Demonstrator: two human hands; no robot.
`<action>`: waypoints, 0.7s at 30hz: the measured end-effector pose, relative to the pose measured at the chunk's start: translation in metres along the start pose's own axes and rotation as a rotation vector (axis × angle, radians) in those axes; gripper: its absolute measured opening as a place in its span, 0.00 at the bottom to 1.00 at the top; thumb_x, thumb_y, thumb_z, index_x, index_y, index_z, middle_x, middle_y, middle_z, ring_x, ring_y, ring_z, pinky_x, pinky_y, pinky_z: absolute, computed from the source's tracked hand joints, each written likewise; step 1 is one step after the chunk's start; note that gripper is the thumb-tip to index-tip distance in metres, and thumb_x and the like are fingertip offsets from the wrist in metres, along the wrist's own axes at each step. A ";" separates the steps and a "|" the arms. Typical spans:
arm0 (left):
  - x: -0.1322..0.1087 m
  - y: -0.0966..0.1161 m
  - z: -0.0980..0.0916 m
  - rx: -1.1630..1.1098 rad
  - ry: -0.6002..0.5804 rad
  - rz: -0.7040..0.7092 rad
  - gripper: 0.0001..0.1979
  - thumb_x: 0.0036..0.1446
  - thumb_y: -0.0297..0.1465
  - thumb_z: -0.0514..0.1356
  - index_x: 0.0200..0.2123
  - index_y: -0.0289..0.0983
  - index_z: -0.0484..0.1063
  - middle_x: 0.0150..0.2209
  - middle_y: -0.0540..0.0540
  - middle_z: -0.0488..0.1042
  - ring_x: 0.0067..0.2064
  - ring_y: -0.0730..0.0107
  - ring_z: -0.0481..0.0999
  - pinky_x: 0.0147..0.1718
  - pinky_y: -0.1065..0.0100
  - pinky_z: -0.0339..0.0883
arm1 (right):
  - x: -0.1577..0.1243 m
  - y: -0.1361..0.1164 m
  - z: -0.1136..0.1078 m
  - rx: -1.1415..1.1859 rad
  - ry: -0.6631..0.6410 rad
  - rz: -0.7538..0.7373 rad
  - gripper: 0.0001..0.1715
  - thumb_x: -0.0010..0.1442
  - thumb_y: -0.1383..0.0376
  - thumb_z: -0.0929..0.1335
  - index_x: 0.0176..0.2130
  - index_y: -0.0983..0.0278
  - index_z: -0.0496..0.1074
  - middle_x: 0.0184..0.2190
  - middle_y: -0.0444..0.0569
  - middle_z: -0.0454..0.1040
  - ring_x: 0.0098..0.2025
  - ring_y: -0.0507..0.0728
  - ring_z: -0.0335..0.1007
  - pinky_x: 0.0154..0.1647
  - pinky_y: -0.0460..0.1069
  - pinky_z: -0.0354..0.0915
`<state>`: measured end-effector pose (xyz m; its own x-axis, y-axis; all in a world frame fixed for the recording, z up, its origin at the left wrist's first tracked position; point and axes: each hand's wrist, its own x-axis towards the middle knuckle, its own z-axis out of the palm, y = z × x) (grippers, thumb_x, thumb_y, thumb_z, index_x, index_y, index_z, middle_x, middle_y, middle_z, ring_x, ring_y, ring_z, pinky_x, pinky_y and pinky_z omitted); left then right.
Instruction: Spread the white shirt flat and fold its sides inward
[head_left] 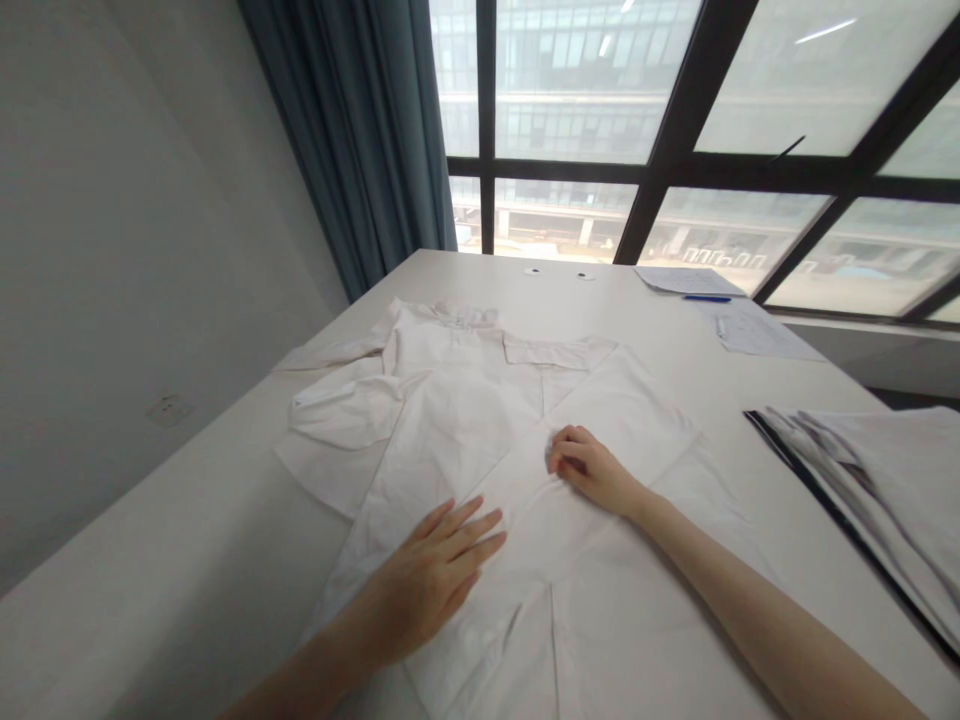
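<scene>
A white shirt (465, 400) lies spread over the white table, with a collar-like band (546, 353) near its far edge. One sleeve with a wide cuff (345, 398) is bent out on the left side. My left hand (442, 560) rests palm down on the shirt's lower middle, fingers stretched and apart. Farther up and to the right, my right hand (589, 465) touches the cloth with its fingers curled in. Whatever those fingers hold, if anything, is hidden. Long diagonal creases and folded layers run through the fabric between and below both hands.
A stack of white and grey cloth with a black edge (862, 490) lies at the right. Papers (690, 280) and a blue pen (706, 298) sit at the far right of the table (225, 570). Behind stand a blue curtain (360, 130) and large windows (570, 90).
</scene>
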<state>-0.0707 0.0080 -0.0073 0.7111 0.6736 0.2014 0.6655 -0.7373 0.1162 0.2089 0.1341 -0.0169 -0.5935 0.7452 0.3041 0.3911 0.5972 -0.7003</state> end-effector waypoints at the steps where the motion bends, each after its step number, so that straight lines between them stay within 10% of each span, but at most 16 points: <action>1: 0.001 0.000 -0.001 0.002 0.003 0.003 0.26 0.62 0.20 0.51 0.61 0.41 0.63 0.64 0.50 0.64 0.68 0.65 0.54 0.64 0.58 0.52 | 0.000 0.002 -0.001 0.019 0.025 0.015 0.16 0.52 0.78 0.61 0.30 0.61 0.73 0.36 0.49 0.69 0.40 0.56 0.66 0.43 0.52 0.62; 9: 0.017 0.007 0.002 0.023 0.090 -0.030 0.21 0.62 0.20 0.53 0.56 0.38 0.67 0.52 0.48 0.75 0.57 0.63 0.68 0.61 0.57 0.54 | 0.001 0.013 0.003 0.132 0.256 0.130 0.15 0.54 0.73 0.59 0.33 0.62 0.73 0.35 0.48 0.71 0.38 0.55 0.68 0.41 0.51 0.62; 21: 0.114 0.006 0.010 0.182 -0.009 -0.200 0.09 0.61 0.36 0.60 0.37 0.35 0.71 0.38 0.43 0.72 0.44 0.56 0.69 0.44 0.56 0.63 | 0.000 0.019 -0.001 0.228 0.522 0.270 0.10 0.55 0.66 0.62 0.34 0.62 0.72 0.28 0.45 0.70 0.29 0.54 0.64 0.30 0.49 0.60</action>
<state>0.0170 0.0810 0.0068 0.5627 0.8061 0.1832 0.8223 -0.5686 -0.0238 0.2171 0.1452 -0.0297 -0.0506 0.9419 0.3321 0.2852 0.3323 -0.8990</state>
